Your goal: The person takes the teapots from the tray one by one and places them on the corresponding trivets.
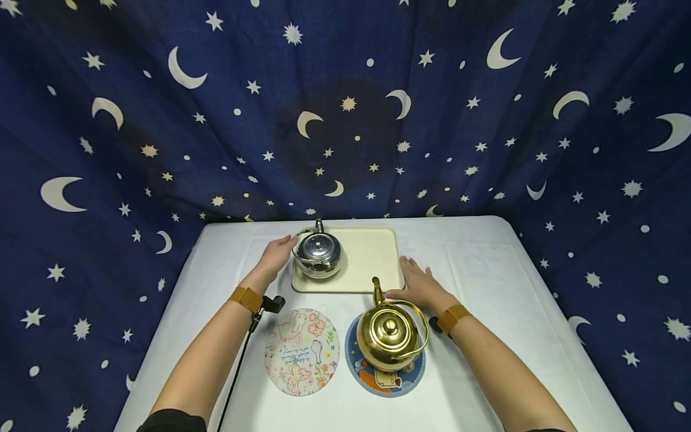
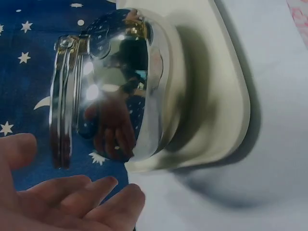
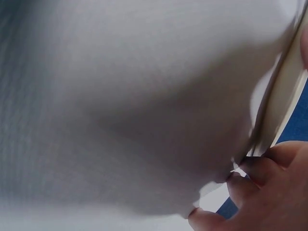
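Observation:
A shiny silver teapot (image 1: pixel 318 255) stands on the left part of a cream tray (image 1: pixel 372 258). Beside the teapot's handle is my left hand (image 1: pixel 276 255); the left wrist view shows its fingers (image 2: pixel 115 207) spread, with a gap between them and the silver teapot (image 2: pixel 120 86). My right hand (image 1: pixel 423 287) rests at the tray's right front corner, fingers along the side rim and thumb toward the front edge. Its fingertips (image 3: pixel 255 168) meet the cloth and tray rim (image 3: pixel 279 106) in the right wrist view. A gold teapot (image 1: pixel 390 336) stands just in front of this hand.
Under the gold teapot lies a round blue mat (image 1: pixel 353 360). To its left is a round pale mat (image 1: pixel 302 354) with pink drawings. White cloth (image 1: pixel 469 258) covers the table, and a dark blue star-and-moon curtain (image 1: pixel 345 150) hangs behind. A black cable runs along the left forearm.

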{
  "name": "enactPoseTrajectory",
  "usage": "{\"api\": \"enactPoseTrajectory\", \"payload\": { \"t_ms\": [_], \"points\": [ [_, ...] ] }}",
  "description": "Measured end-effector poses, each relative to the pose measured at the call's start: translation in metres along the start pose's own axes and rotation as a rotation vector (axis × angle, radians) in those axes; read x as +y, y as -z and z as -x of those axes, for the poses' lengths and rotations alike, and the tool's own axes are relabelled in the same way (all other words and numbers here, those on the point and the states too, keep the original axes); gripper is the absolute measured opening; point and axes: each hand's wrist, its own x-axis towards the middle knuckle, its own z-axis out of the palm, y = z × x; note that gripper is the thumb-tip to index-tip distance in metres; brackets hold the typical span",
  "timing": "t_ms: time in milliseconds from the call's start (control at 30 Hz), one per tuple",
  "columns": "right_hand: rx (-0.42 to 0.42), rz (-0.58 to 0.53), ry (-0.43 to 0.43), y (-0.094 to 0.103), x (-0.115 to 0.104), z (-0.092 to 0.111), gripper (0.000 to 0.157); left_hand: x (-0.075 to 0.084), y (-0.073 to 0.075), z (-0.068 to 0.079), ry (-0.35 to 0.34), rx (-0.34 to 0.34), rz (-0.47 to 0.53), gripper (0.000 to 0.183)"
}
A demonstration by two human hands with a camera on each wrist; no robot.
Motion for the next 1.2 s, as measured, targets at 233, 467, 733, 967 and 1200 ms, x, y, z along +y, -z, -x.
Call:
{"api": "enactPoseTrajectory", "payload": {
  "t_ms": [233, 467, 733, 967, 1200],
  "points": [
    [0.007, -0.013, 0.004, 0.001, -0.002, 0.002, 0.128, -0.007, -0.008, -0.007, 0.058, -0.055, 0.122, 0.061],
    [0.01, -0.005, 0.003, 0.0, -0.004, 0.002, 0.125, -0.012, -0.013, -0.01, 0.082, -0.071, 0.234, 0.057],
    [0.01, 0.0, 0.003, -0.002, -0.003, 0.001, 0.124, -0.01, -0.014, -0.006, 0.076, -0.039, 0.251, 0.051],
    [0.008, 0.006, 0.006, -0.001, -0.003, 0.002, 0.123, -0.007, -0.01, 0.004, 0.04, -0.047, 0.28, 0.049],
    [0.006, 0.005, 0.007, 0.0, 0.0, 0.002, 0.123, -0.008, -0.001, 0.021, -0.003, -0.055, 0.223, 0.046]
  ]
}}
